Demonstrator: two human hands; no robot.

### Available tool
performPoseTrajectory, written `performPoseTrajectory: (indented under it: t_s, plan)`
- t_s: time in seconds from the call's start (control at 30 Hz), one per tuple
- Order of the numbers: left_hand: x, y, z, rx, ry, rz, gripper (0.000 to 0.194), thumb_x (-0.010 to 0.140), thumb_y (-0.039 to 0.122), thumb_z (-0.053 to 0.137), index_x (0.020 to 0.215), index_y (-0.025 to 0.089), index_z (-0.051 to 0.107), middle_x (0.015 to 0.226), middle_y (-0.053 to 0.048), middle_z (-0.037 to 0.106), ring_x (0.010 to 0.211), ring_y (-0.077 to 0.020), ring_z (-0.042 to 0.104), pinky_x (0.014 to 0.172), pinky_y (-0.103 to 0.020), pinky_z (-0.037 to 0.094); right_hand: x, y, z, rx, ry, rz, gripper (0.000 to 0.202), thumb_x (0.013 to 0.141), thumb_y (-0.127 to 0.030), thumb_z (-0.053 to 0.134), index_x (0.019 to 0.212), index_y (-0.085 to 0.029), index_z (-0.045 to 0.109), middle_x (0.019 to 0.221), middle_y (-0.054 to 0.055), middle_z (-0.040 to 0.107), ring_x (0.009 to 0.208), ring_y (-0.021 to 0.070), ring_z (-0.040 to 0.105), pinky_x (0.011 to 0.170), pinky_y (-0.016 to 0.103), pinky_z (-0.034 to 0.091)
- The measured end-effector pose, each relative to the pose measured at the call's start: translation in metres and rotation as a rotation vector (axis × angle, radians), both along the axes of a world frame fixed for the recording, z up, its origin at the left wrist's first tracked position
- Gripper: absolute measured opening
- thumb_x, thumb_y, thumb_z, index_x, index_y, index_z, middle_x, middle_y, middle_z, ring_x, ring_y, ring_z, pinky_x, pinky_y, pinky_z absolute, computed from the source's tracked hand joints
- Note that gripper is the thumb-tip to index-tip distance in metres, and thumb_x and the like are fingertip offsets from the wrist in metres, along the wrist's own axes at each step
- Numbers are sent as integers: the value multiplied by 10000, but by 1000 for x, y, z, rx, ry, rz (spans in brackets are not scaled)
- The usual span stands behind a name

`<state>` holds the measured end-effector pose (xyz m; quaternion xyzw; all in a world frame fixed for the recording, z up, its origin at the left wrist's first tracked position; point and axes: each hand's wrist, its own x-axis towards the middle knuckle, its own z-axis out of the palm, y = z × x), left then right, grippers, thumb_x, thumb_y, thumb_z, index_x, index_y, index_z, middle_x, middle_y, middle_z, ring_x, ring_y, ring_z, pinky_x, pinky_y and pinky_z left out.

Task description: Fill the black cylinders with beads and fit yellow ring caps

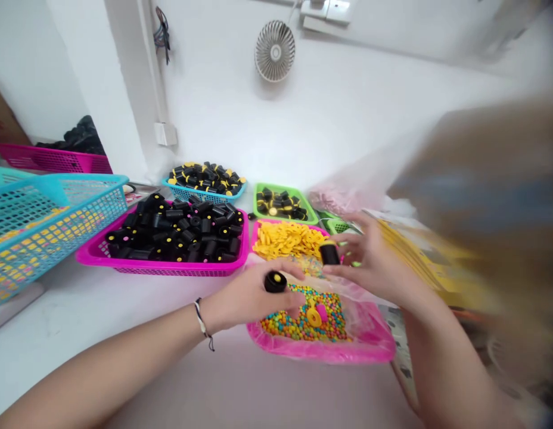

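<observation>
My left hand [247, 296] grips a small black cylinder [275, 282] with a yellow dot on its end, above the near edge of a pink tray [366, 348]. Small multicoloured beads [285, 325] fill the tray, which has a clear plastic lining. On the beads lie a yellow ring-shaped piece [314, 317] and a pink piece [322, 312]. Above the far right of the tray, my right hand [370, 256] has its fingertips around another black cylinder [330, 254], upright with a yellow top. Yellow plastic pieces [289, 239] fill a pink basket just behind the beads.
Left of the tray stands a magenta basket [178, 271] heaped with black cylinders. Behind are a blue basket [205, 195] and a green basket [285, 219] of black-and-yellow pieces. A larger blue basket [80, 220] is far left. A blurred brown shape [495, 208] fills the right side.
</observation>
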<state>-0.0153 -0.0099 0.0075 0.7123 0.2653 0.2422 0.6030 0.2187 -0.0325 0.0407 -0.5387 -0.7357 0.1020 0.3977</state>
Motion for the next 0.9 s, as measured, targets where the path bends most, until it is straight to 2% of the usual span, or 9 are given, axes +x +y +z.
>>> performPoseTrajectory:
  t_s: [0.07,0.13,0.3,0.37,0.47,0.53,0.6,0.77,0.9]
  plan:
    - [2,-3,-4,76,115,-96,359,764,408,644,1041,189,575,689,0,642,594,-123,579,552,-229,434,8,25,-1,-224,-103,30,588,541,-248,825,1070,-182,577,837,30,674,544,120,616,471,225,509]
    - [3,-7,-6,111,192,-182,361,758,434,636,1024,196,582,635,30,584,522,-97,506,490,-204,388,10,58,-2,-190,-89,-2,475,554,-238,817,985,-158,631,856,52,690,591,135,647,523,232,526]
    - [2,-12,-6,212,188,-112,460,743,460,649,1115,218,530,792,10,570,578,-96,475,546,-223,401,10,114,12,16,32,-133,634,829,-342,532,1375,-97,322,1298,219,489,910,156,660,677,216,489]
    - [2,-10,-8,215,169,-83,548,741,459,657,1191,215,460,835,-8,572,640,-120,501,603,-249,422,8,102,18,-10,13,-94,552,861,-351,465,1331,-69,398,1251,194,540,930,135,644,689,194,477]
    - [4,-6,-15,194,126,-37,629,785,456,616,1285,200,334,851,-22,574,733,-156,537,698,-298,448,0,54,16,-198,-97,60,282,803,-316,581,986,-121,673,872,56,710,708,106,654,590,170,476]
    - [6,-4,-21,223,86,25,561,839,432,550,1292,196,317,1018,-66,571,903,-186,548,823,-340,438,-8,19,2,-406,-224,191,106,688,-271,704,710,-168,716,583,-16,671,486,98,589,463,177,433]
    - [8,-3,-26,256,71,74,473,874,398,498,1272,195,342,1176,-93,521,1068,-212,500,923,-367,395,-14,-7,-19,-588,-464,217,46,696,-214,684,661,-201,711,545,-29,649,462,103,549,460,203,397]
    - [10,-3,-30,259,152,66,397,875,400,483,1210,195,426,1062,-64,551,969,-211,517,836,-348,420,-15,-21,-66,-556,-523,55,121,721,-106,598,750,-176,692,688,32,663,588,144,584,576,252,422]
    - [10,-2,-26,257,159,52,343,869,365,497,1163,188,483,933,-30,554,841,-173,508,745,-308,422,-7,-14,-64,-467,-513,8,85,681,-189,697,755,-167,662,958,89,650,881,213,609,762,311,446]
